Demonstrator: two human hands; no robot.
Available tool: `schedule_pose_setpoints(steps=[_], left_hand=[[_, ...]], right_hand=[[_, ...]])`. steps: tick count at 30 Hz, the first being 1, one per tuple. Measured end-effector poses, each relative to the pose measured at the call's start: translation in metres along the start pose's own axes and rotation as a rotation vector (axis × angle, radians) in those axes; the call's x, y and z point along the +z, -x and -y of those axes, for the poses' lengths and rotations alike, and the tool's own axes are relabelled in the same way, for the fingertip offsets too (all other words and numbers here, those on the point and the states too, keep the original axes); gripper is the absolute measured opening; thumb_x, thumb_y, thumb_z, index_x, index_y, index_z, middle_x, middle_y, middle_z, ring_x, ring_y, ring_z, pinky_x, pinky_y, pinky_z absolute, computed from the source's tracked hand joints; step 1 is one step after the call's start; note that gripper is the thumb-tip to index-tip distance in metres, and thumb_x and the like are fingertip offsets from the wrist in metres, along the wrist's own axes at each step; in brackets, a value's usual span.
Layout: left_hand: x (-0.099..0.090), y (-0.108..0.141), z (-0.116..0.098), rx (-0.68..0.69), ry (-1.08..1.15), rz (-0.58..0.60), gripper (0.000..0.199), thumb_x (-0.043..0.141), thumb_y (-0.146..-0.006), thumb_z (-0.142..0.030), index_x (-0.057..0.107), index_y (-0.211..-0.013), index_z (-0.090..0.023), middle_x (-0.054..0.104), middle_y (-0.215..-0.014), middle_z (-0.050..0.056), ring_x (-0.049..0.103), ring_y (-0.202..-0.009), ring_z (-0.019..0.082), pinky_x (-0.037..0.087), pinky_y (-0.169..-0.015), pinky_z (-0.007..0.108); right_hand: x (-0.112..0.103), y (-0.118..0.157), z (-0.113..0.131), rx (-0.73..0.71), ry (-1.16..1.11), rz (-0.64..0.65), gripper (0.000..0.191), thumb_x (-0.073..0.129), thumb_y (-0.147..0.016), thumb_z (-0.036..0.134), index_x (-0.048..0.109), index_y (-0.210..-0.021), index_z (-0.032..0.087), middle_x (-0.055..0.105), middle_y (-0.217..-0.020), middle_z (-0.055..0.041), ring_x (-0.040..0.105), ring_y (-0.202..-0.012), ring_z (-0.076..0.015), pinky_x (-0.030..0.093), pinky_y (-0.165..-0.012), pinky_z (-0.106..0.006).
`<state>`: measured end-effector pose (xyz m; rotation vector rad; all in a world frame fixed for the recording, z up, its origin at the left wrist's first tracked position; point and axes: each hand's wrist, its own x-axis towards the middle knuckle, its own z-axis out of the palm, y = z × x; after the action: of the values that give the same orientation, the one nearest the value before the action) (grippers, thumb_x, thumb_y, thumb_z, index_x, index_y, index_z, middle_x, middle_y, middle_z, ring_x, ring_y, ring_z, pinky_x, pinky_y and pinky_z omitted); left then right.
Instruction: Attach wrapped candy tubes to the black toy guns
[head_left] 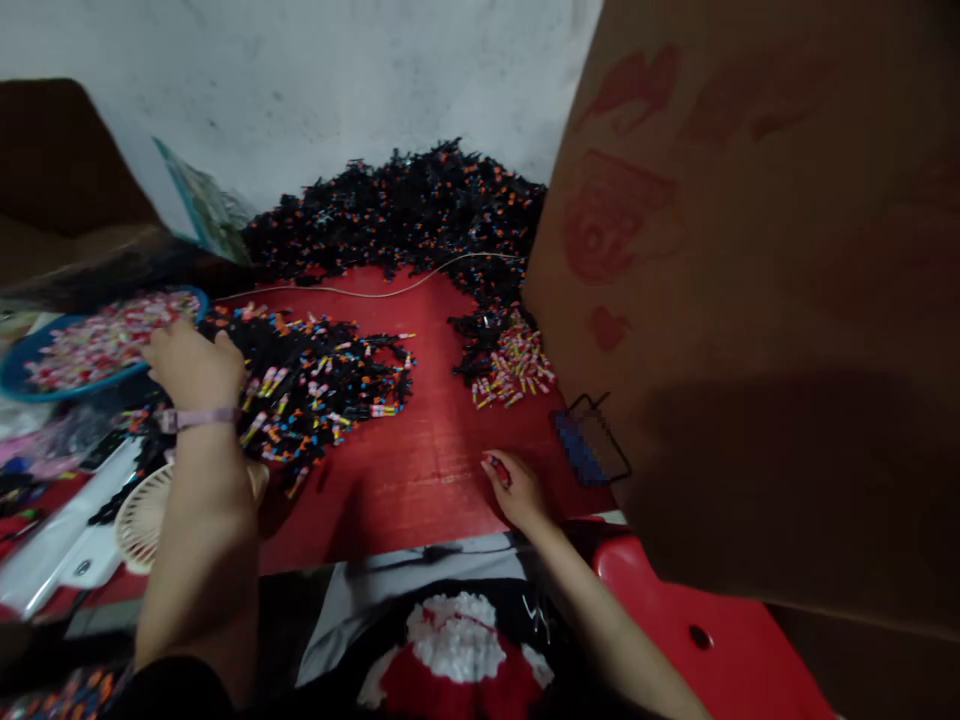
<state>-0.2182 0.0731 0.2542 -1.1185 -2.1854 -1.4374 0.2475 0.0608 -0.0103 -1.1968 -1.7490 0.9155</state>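
My left hand (196,368), with a pinkish band on the wrist, reaches over the near right rim of a blue basin (16,375) heaped with small pink, white and yellow pieces (112,330). Its thumb stands apart from the fingers, whose tips are partly hidden. Low over the red tabletop (420,480), my right hand (521,492) is closed around a small red and dark thing (498,470), too blurred to name. Between the hands spreads a pile of black pieces with coloured ends (322,380). A smaller pile of pink-and-yellow-tipped pieces (517,360) lies beyond my right hand.
A large heap of black pieces (405,215) rests against the wall. One tall cardboard box (750,300) stands at right, with a blue phone-like thing (589,445) beside it. A cream slatted fan (142,515) lies under my left forearm. At lower right is a red stool (675,620).
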Motion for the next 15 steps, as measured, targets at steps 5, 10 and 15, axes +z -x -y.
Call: schedule_pose_setpoints(steps=[5, 10, 15], left_hand=[[0.107, 0.110, -0.087, 0.477, 0.101, 0.566, 0.035, 0.071, -0.098, -0.042, 0.076, -0.121, -0.017, 0.075, -0.122, 0.015, 0.065, -0.127, 0.039, 0.045, -0.124, 0.067], [0.240, 0.185, -0.128, 0.508, -0.040, 1.023, 0.077, 0.081, -0.092, -0.038, 0.055, -0.163, -0.024, 0.039, -0.176, 0.022, 0.033, -0.163, 0.048, 0.041, -0.126, 0.069], [0.354, 0.152, -0.135, 0.422, -0.183, 1.162, 0.141, 0.104, -0.058, -0.063, 0.033, -0.176, -0.038, -0.002, -0.188, 0.020, -0.007, -0.167, 0.065, 0.020, -0.120, 0.092]], right_hand=[[0.009, -0.006, -0.002, 0.022, -0.020, -0.044, 0.035, 0.059, -0.105, 0.047, 0.079, -0.114, 0.020, 0.083, -0.114, -0.0157, 0.079, -0.106, -0.0292, 0.063, -0.096, -0.044], [0.008, -0.008, 0.000, 0.032, -0.064, -0.049, 0.035, 0.060, -0.107, 0.046, 0.080, -0.117, 0.019, 0.083, -0.113, -0.0153, 0.080, -0.107, -0.0280, 0.063, -0.098, -0.041], [0.009, -0.008, 0.002, 0.070, -0.089, -0.050, 0.032, 0.059, -0.108, 0.044, 0.080, -0.117, 0.022, 0.083, -0.113, -0.0138, 0.080, -0.106, -0.0286, 0.064, -0.096, -0.041]])
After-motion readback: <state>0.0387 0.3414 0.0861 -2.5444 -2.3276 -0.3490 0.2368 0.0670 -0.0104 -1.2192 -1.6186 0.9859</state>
